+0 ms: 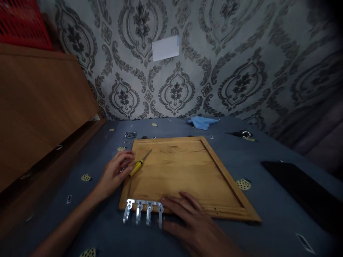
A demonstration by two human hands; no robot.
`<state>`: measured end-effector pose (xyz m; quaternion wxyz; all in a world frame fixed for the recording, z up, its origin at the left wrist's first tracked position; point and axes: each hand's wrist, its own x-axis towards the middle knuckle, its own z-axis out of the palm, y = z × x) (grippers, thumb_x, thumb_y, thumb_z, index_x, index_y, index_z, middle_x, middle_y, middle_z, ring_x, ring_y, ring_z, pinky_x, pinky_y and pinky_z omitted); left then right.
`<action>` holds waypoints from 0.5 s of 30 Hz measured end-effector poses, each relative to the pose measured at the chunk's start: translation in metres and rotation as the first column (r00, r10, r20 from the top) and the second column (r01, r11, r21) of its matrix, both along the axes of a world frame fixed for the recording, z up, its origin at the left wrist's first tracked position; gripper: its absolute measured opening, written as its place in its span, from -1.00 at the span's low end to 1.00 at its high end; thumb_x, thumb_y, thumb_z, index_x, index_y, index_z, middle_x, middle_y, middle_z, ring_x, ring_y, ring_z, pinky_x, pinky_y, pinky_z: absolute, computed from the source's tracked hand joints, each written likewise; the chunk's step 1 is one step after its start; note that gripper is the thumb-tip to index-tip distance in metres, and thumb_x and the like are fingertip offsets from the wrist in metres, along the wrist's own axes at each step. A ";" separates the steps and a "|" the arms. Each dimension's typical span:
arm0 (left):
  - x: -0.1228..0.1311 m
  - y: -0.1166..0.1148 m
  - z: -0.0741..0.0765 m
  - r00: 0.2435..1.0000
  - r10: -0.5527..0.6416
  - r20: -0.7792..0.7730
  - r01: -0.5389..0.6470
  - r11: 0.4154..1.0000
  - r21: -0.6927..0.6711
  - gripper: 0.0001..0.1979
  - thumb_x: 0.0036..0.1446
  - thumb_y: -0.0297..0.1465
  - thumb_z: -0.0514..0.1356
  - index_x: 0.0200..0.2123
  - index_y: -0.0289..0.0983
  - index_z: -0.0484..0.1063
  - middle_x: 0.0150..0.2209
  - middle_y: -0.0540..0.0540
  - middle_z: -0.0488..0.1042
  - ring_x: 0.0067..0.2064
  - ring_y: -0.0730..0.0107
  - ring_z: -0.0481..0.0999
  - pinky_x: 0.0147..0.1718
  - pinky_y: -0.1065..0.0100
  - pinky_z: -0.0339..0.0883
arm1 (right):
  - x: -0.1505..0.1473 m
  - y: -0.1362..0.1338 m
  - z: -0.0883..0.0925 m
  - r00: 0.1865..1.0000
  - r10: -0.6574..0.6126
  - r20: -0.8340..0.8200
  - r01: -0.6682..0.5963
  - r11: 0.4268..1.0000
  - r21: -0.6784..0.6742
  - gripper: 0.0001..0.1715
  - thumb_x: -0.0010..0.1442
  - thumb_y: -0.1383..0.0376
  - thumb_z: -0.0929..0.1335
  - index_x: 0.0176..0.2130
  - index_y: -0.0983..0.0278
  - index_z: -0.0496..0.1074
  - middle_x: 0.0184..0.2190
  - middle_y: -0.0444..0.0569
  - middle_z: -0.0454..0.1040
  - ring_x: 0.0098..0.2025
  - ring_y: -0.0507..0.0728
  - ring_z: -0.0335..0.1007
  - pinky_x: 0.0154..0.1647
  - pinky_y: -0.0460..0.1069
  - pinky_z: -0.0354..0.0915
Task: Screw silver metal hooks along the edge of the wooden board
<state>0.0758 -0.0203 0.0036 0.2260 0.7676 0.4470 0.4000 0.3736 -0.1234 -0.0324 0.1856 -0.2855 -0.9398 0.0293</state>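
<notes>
A wooden panel with a raised frame (pixel 177 167) lies flat on the blue patterned cloth. Along its near left edge sits a metal hook rack (pixel 144 202), its several hooks hanging over that edge. My right hand (pixel 190 223) rests with fingers stretched over the near edge of the panel; the index fingertip is at the rack's right end, the thumb close to the last hook. A screwdriver with a yellow handle (pixel 137 167) lies on the left of the panel, tip pointing away. Beside its handle is my left hand (pixel 116 171), fingers loosely bent and apart; I cannot tell whether it touches the handle.
Small metal parts (pixel 130 135) lie beyond the panel's far left corner. A blue cloth (pixel 203 122) is near the wall, a black-handled tool (pixel 242 134) to its right. A dark flat object (pixel 294 189) lies right. A wooden cabinet (pixel 43 107) stands left.
</notes>
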 end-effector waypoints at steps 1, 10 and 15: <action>0.003 0.000 0.001 0.999 -0.032 0.010 0.032 0.999 0.003 -0.75 0.28 -0.20 0.18 -0.07 -0.18 0.49 0.19 -0.23 0.42 0.25 0.11 0.47 0.16 0.06 0.46 | 0.000 -0.001 0.003 1.000 -0.012 0.019 0.012 1.000 -0.020 -0.36 0.34 0.39 0.35 0.34 0.02 0.33 0.33 0.03 0.40 0.34 0.23 0.33 0.34 0.32 0.28; 0.016 -0.034 0.026 0.947 -0.186 -0.261 0.222 0.968 0.117 -0.82 0.43 -0.33 0.11 -0.02 -0.17 0.47 0.05 -0.14 0.51 0.10 0.20 0.53 0.08 0.16 0.43 | -0.003 -0.007 0.016 0.998 -0.036 -0.049 0.027 0.986 -0.162 -0.52 0.43 0.42 0.27 0.23 0.05 0.45 0.32 0.01 0.41 0.36 0.21 0.27 0.40 0.32 0.15; 0.037 -0.064 0.047 0.821 -0.437 -0.368 0.431 0.897 -0.103 -0.70 0.37 -0.16 0.22 0.06 -0.18 0.40 -0.07 -0.08 0.54 0.01 0.21 0.51 -0.05 0.25 0.45 | -0.003 -0.007 0.021 0.998 -0.032 -0.058 0.019 0.979 -0.203 -0.57 0.42 0.42 0.30 0.19 0.11 0.49 0.32 0.06 0.39 0.38 0.21 0.22 0.43 0.31 0.07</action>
